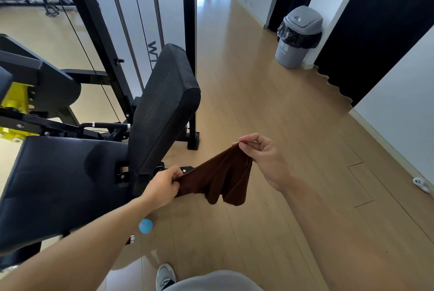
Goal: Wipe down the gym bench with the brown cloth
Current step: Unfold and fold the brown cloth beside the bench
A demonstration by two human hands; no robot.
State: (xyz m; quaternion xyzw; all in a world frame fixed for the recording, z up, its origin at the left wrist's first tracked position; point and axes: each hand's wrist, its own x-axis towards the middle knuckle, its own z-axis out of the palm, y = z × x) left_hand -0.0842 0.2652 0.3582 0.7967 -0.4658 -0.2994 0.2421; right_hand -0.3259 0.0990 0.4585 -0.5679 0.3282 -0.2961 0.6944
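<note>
Head view: left hand (164, 183) and right hand (260, 156) pinch brown cloth (218, 178) beside gym bench (162, 102), bin (298, 37) beyond.

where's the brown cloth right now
In the head view the brown cloth hangs lower centre, stretched between the left hand and right hand, just right of the gym bench, above the wooden floor.

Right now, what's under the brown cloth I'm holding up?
Bare wood floor lies below the cloth, which hangs between the left hand and right hand. Its left end covers part of the bench's black base, so that part is hidden.
</note>
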